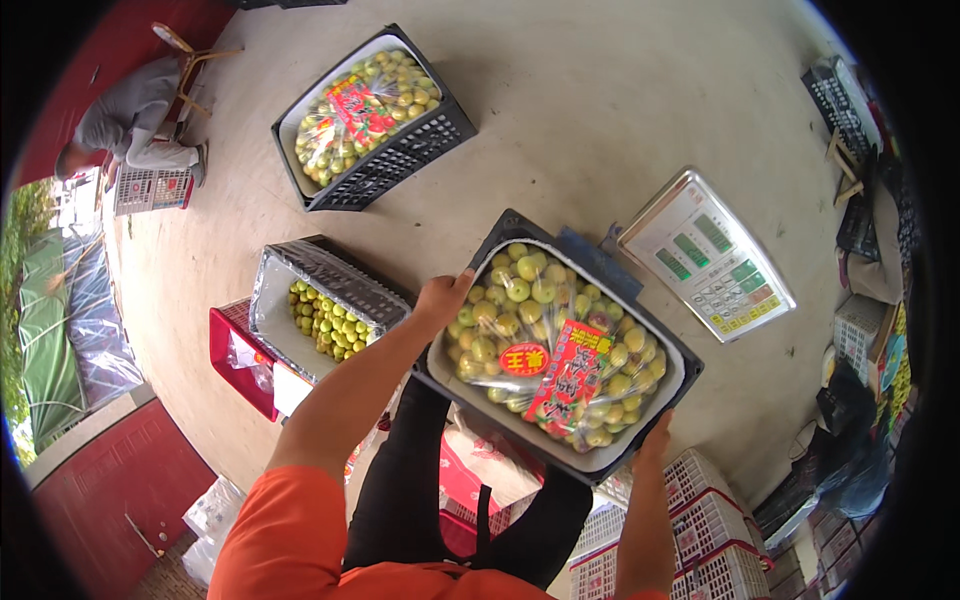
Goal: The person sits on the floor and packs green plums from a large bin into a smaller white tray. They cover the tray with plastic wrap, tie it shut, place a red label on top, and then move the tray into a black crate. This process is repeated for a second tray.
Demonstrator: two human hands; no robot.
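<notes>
A black plastic crate (506,225) lined with white sheet is in front of me, full of small green-yellow fruit (487,322) under clear plastic wrap. Red labels with writing (566,375) lie on the wrap. My left hand (444,301) grips the crate's left edge near the far corner. At the near right edge, my right hand (654,441) holds the rim, its fingers partly hidden. Just beyond the crate stands a digital weighing scale (705,255) with lit green displays. Part of a blue metal platform (600,262) shows beside the crate; whether the crate touches it I cannot tell.
Another wrapped fruit crate (397,154) stands on the concrete floor (570,90). At left are a lined crate part-filled with fruit (330,322) and a red basket (244,360). Stacked white baskets (712,517) stand at lower right. A person (139,120) bends at upper left.
</notes>
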